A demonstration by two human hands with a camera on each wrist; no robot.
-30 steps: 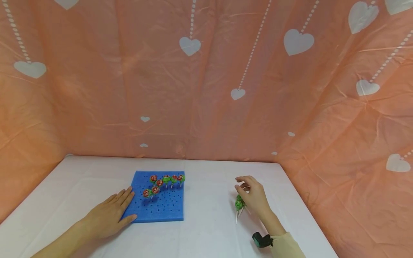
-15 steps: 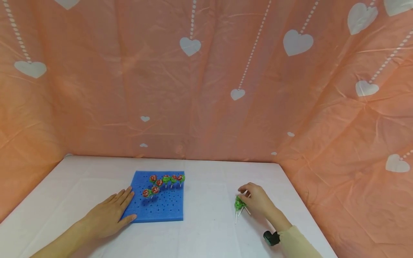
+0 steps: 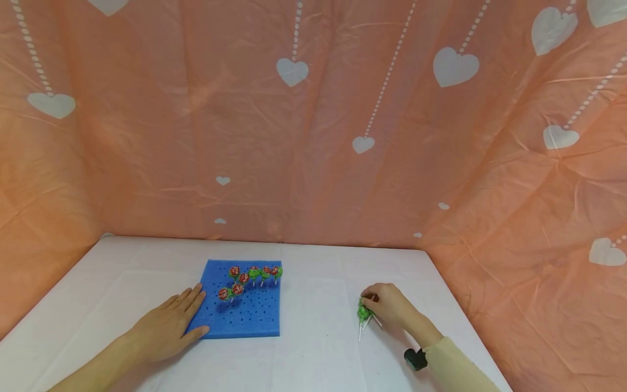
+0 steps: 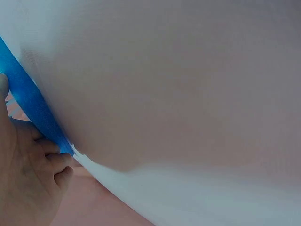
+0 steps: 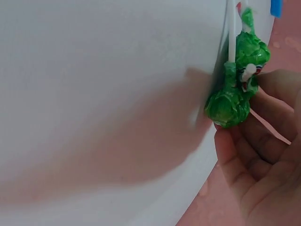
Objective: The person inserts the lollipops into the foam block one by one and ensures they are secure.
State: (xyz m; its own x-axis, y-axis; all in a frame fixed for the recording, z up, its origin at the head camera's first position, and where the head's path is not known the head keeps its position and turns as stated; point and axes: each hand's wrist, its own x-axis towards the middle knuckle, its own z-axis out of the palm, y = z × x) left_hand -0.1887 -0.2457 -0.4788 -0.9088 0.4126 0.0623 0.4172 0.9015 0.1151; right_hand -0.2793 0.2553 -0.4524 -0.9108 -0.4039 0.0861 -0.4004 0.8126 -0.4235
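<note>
Head view: left hand (image 3: 164, 330) lies flat, straight fingers (image 3: 186, 300) on blue board (image 3: 252, 313); right hand (image 3: 389, 305) pinches green lollipops (image 3: 363, 312), fingers curled.

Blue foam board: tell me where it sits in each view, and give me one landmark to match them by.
Head: low, left of centre, the left hand at its left edge; blue foam board.
Left wrist: a slanting blue strip at the left edge, by the fingers.
Right wrist: probably the small blue patch cut off at the top right.
Shared landmark: the white tabletop, visible in all three.
</note>
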